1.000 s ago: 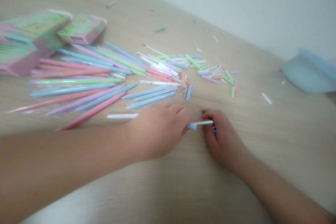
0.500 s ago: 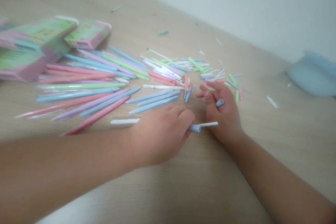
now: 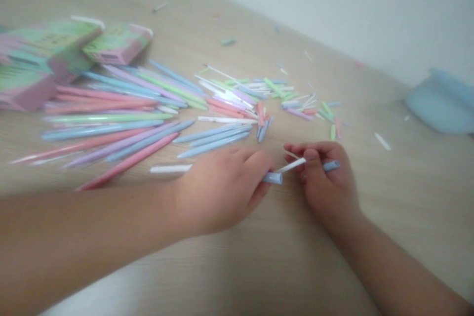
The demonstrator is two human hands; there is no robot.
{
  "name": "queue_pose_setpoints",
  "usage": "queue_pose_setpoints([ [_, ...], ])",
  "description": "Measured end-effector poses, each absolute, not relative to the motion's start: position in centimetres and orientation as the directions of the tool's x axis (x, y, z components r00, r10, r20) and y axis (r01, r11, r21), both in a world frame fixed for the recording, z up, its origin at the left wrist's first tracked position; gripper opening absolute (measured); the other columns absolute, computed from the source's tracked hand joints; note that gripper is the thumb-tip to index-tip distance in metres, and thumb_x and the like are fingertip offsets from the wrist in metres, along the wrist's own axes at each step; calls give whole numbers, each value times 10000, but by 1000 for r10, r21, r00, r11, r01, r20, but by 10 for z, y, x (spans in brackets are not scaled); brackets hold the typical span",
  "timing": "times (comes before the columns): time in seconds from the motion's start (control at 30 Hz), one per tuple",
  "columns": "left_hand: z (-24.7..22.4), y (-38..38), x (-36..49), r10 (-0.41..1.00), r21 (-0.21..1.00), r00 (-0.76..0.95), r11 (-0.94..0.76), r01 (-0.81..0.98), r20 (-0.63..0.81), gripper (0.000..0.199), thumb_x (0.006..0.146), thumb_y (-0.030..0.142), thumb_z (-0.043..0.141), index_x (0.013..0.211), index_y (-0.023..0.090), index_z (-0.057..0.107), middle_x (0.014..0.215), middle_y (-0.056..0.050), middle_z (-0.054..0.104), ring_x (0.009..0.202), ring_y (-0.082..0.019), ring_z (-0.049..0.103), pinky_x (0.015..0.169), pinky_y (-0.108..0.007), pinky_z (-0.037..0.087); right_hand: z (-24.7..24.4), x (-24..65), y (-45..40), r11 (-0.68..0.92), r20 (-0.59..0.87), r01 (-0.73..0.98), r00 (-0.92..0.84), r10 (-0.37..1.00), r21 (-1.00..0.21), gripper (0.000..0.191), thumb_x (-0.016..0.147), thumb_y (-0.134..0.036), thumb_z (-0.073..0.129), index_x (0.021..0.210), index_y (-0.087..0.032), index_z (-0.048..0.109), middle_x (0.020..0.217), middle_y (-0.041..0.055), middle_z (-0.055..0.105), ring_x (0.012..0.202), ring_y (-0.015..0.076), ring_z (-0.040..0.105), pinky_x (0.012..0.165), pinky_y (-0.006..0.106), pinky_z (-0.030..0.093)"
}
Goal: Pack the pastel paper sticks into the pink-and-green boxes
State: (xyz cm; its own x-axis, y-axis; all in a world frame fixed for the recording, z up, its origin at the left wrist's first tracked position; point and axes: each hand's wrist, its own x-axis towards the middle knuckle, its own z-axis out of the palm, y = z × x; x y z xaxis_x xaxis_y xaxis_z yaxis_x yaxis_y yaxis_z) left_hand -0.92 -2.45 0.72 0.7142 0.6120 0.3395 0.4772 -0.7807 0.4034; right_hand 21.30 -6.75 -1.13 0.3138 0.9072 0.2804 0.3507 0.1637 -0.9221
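Observation:
My left hand (image 3: pixel 225 187) is closed around a blue tube (image 3: pixel 274 177), whose open end sticks out past the fingers. A thin white stick (image 3: pixel 292 165) slants from beside that end to the fingertips of my right hand (image 3: pixel 328 177). A short blue piece (image 3: pixel 331 165) is also held in my right hand, between thumb and palm. Behind my left hand a white rod (image 3: pixel 170 169) shows on the table. Several blue pens (image 3: pixel 218 139) lie just beyond it.
Pastel pens (image 3: pixel 111 118) fan out at the left, with pink-and-green boxes (image 3: pixel 118 44) behind. Short coloured pieces (image 3: pixel 276 89) and white sticks lie scattered past my hands. A light blue pouch (image 3: pixel 440 103) rests by the wall at the right.
My right hand has moved slightly right and toward me, and its fingers have closed on the end of the white stick. The stick now slants upward. My left hand has barely moved.

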Motion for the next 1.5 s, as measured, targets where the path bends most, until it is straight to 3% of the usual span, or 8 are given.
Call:
queue_pose_setpoints([
  [0.2,9,-24,-9,612,401,734,-776,487,294,141,976,223,487,971,209,627,884,-35,700,831,-256,689,662,-354,485,-11,217,-48,17,106,215,408,907,-976,176,1043,-420,605,963,-279,537,859,-9,734,848,191,777,754,358,672],
  [0.37,8,-23,-8,612,402,737,-775,488,286,147,995,233,484,966,210,626,886,-34,700,828,-242,684,677,-340,489,-17,223,-41,36,82,114,426,901,-993,153,1028,-388,620,938,-283,553,877,-19,696,893,179,765,835,394,677],
  [0.5,6,-24,-8,608,402,745,-776,485,275,144,1000,237,487,968,208,624,895,-39,701,835,-234,681,691,-333,494,-20,226,-41,76,104,89,392,914,-993,156,1027,-384,628,958,-291,524,1026,-10,723,1070,203,763,955,473,655],
  [0.67,6,-24,-7,610,404,744,-774,487,271,143,997,237,483,965,210,620,887,-41,696,819,-245,680,669,-344,486,-20,225,-42,108,166,185,334,928,-977,191,1041,-398,615,974,-294,471,1132,11,725,1180,229,744,989,487,641],
  [0.83,6,-24,-8,606,402,749,-776,485,268,139,998,224,482,965,213,617,871,-41,690,811,-251,679,662,-347,474,-14,218,-47,97,170,224,336,926,-970,231,1008,-448,666,1006,-301,488,1194,20,713,1005,246,799,789,427,693],
  [1.03,3,-23,-8,601,402,740,-784,472,302,146,1007,227,462,991,209,606,882,-46,684,820,-267,679,659,-362,468,-10,216,-52,149,324,574,215,921,-805,168,1050,-462,604,1040,-300,559,958,32,746,768,218,767,692,394,646],
  [1.3,5,-23,-8,601,409,744,-782,470,293,154,1009,225,460,974,214,610,872,-42,677,809,-257,666,658,-357,466,-10,222,-51,255,433,688,95,896,-680,82,1049,-347,629,1028,-282,583,1164,77,761,1127,266,727,985,516,566],
  [1.5,6,-23,-8,595,404,752,-785,469,284,161,1002,219,451,958,211,606,867,-41,673,817,-269,671,660,-377,482,-13,222,-48,332,522,648,120,844,-686,121,1078,-351,566,1027,-243,543,1048,60,723,1153,276,734,1010,540,554],
])
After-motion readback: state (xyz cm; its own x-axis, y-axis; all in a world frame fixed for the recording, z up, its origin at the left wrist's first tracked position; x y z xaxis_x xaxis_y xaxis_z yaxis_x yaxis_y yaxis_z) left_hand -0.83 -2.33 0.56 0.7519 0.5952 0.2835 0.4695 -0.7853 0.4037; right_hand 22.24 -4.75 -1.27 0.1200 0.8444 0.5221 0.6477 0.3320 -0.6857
